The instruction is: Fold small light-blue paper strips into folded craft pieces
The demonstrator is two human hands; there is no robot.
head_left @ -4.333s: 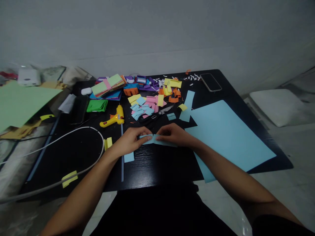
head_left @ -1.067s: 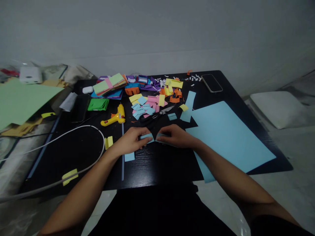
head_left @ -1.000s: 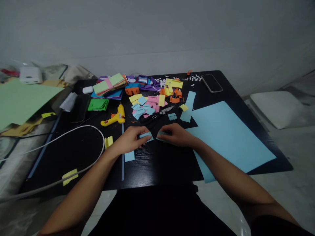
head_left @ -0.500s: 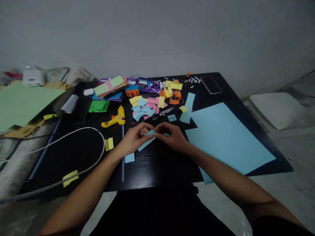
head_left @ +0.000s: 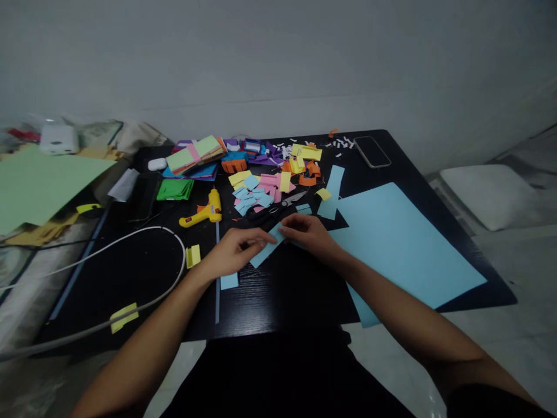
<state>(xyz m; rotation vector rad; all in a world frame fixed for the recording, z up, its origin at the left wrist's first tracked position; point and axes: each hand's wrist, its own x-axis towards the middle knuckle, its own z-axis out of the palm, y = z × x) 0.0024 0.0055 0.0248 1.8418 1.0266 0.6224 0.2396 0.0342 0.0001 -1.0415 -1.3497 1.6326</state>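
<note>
A light blue paper strip lies slantwise between my hands, low over the black table. My right hand pinches its upper end between thumb and fingers. My left hand rests along its left edge, thumb and fingertips touching the paper. Just beyond the hands lie black-handled scissors, blades pointing right. A small blue paper piece sits by my left wrist. To the right, my forearm passes over a large light blue sheet with a cut-out corner.
A yellow glue gun lies left of the hands, with a glue stick running toward the table's front edge. A white cable loops at left. Coloured paper scraps and a phone lie at the back.
The paper strip has shifted slightly right and shows more of its surface. My left fingers have straightened from a curl, and the scissors' handles are more visible.
</note>
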